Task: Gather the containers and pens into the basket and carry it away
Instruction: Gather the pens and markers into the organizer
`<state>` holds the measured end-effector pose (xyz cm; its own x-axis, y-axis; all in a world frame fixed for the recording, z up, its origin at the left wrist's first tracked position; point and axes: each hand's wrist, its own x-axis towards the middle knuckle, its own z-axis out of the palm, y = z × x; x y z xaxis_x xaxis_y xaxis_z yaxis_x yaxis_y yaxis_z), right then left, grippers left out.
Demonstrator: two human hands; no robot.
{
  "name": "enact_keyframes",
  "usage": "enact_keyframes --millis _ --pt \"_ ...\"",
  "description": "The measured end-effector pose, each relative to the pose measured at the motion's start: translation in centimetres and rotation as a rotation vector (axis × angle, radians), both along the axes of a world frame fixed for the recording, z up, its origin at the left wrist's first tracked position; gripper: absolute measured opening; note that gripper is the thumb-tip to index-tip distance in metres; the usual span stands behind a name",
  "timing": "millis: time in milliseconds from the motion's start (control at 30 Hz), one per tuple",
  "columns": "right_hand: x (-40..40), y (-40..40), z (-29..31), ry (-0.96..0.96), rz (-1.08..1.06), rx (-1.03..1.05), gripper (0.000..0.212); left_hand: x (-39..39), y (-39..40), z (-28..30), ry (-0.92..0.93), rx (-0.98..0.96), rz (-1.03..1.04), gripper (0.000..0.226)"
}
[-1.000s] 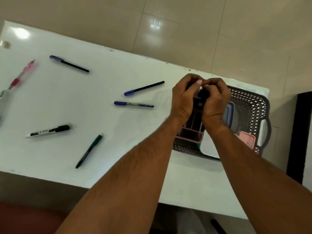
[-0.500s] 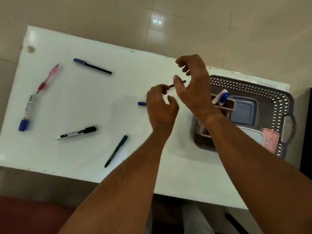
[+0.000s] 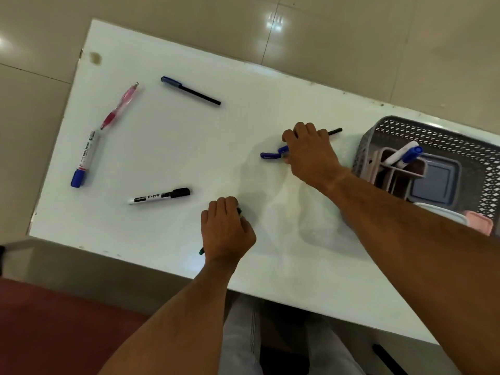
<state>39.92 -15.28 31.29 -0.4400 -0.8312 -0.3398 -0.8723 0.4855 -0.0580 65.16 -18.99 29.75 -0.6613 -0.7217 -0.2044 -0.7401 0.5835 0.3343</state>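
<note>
Both our hands have dropped to the smooth white table [image 3: 162, 147] — left hand [image 3: 226, 231] curled over a slim green pen [image 3: 239, 211], right hand [image 3: 311, 155] closing on two blue-capped pens [image 3: 270, 155].

Left hand [image 3: 226, 231] palm down, fingers curled, forearm running to 7 o'clock, right hand [image 3: 311, 154] palm down at 1 o'clock of it, fingers bent, forearm extending to 4 o'clock

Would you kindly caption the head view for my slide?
Left hand on green pen, right hand on two blue-capped pens.
</note>
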Motion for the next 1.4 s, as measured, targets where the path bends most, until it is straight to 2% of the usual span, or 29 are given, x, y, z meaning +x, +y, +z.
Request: enact_keyframes --millis 67,133,267,400,533,600,667,767,867,1033,1133,1200,1267,1333,1400 --pt "0.5 0.0 0.1 -0.005 -0.002 0.023 0.036 0.2 0.1 -0.3 0.026 -0.020 -0.041 0.017" --pt "1.1 0.1 0.3 -0.048 -0.014 0.038 0.035 0.3 0.1 -0.5 0.055 -0.023 -0.051 0.022" --pt "2.6 0.1 0.5 -0.079 0.006 0.052 0.037 0.3 -1.1 0.3 0.108 0.044 0.056 0.032" --pt "4.2 0.5 0.5 -0.076 0.036 0.023 0.036 0.6 -3.8 0.7 0.104 -0.086 0.030 0.029" --pt "5.3 0.8 0.3 -0.116 0.004 -0.066 0.037 2.8 -6.9 0.8 0.007 -0.180 0.007 0.054" --pt "5.7 0.9 0.3 -0.111 -0.009 -0.099 0.038 4.2 -8.1 0.9 -0.049 -0.206 -0.003 0.058" --pt "6.0 0.9 0.4 -0.112 -0.037 -0.123 0.040 5.2 -8.9 0.6 -0.126 -0.251 -0.004 0.059" --pt "6.6 1.3 0.8 -0.179 -0.102 -0.180 0.056 6.0 -9.6 0.0 -0.243 -0.275 -0.001 0.052" --pt "7.0 1.5 1.2 -0.279 -0.159 -0.231 0.064 5.7 -9.6 -0.3 -0.277 -0.308 0.035 0.040" --pt "7.6 2.2 1.3 -0.376 -0.295 -0.345 0.053 2.8 -7.5 -0.2 -0.129 -0.322 0.022 0.035" --pt "7.5 3.0 1.5 -0.501 -0.428 -0.421 0.062 -1.0 -5.7 0.5 0.036 -0.256 0.025 0.039" --pt "7.4 3.6 2.0 -0.579 -0.504 -0.497 0.077 -3.7 -4.1 1.7 0.217 -0.119 0.045 0.049" --pt "7.1 4.1 2.8 -0.601 -0.527 -0.577 0.087 -6.5 -2.2 3.4 0.413 0.113 0.119 0.058" --pt "6.4 4.7 3.7 -0.617 -0.533 -0.649 0.090 -9.0 -0.5 5.2 0.542 0.292 0.171 0.062" --pt "5.6 5.3 5.0 -0.664 -0.547 -0.741 0.088 -11.2 0.9 6.9 0.668 0.389 0.168 0.065"
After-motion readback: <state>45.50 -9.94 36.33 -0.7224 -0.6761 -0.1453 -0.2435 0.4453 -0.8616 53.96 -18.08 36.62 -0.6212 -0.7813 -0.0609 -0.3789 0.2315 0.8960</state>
